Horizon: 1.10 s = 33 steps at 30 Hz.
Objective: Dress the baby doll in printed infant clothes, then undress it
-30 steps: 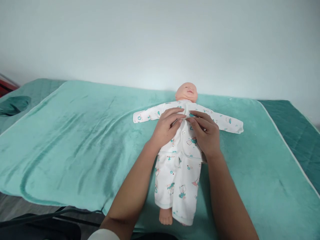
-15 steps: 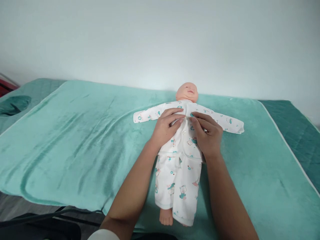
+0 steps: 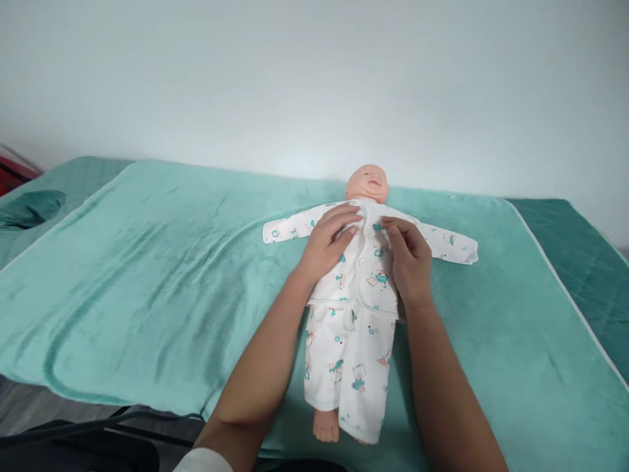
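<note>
- Centrally, a doll (image 3: 367,183) lies face up on the green blanket (image 3: 147,262), a little right of the middle, its head at the far side near the wall (image 3: 314,85) and its feet at the near side.
- It wears a white printed shirt (image 3: 376,288) and matching trousers (image 3: 366,373); a bare foot (image 3: 326,427) shows below the left trouser leg.
- The left hand (image 3: 324,244) rests palm down on the left part of the chest, fingers stretched out and thumb set apart, its hold loose.
- The right hand (image 3: 413,259) is at the right part of the chest, finger and thumb drawn narrow; whether they pinch cloth, I cannot tell.
- Between them runs the front opening, with a pale button (image 3: 362,262) visible below the fingertips.
- The shirt looks thin, soft and limp, likely to wrinkle or slide under a light pull; its front edge beside the button seems the best place to pinch.
- The button looks small, smooth and hard, so fingertips suit it better than a full grip.
- The doll's head looks smooth and firm, perhaps a bit slippery; the whole is probably light. For lifting, the clothed trunk seems a surer hold than the outspread left sleeve (image 3: 289,227) or right sleeve (image 3: 451,244).
</note>
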Motion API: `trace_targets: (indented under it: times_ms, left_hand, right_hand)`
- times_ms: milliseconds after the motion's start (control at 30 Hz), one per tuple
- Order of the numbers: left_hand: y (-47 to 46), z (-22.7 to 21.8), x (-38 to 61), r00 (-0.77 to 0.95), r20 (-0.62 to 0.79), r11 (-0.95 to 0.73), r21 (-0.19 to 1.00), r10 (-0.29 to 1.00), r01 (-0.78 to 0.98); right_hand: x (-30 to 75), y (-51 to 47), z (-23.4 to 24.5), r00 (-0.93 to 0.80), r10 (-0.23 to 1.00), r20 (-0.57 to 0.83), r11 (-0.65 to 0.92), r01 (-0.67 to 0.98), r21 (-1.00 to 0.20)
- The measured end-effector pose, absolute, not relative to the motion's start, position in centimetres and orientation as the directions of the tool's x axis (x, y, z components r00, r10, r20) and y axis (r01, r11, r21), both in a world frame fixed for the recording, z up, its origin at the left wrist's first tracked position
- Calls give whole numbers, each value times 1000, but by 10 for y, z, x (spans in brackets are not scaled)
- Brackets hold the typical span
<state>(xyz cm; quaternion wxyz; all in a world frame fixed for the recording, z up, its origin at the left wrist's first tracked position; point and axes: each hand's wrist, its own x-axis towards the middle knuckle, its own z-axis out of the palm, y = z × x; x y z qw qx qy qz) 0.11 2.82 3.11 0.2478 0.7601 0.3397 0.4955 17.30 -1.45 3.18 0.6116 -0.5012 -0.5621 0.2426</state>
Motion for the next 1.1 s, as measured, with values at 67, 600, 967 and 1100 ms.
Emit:
trace_targets:
  times_ms: [67, 600, 967, 1100]
  left_hand:
    - [37, 34, 3, 342, 575, -664, 694, 743, 278]
    - [46, 33, 9, 383, 466, -600, 677, 797, 425]
    - [47, 32, 7, 390, 500, -627, 694, 774, 355]
    - [46, 32, 7, 378, 476, -601, 708, 794, 372]
  right_hand:
    - [175, -10, 27, 242, 866, 438, 365, 292, -884]
    - [186, 22, 25, 10, 904, 426, 353, 544, -761]
    - [191, 21, 20, 0, 898, 439, 397, 428, -812]
    - [191, 20, 23, -29, 899, 438, 398, 472, -787]
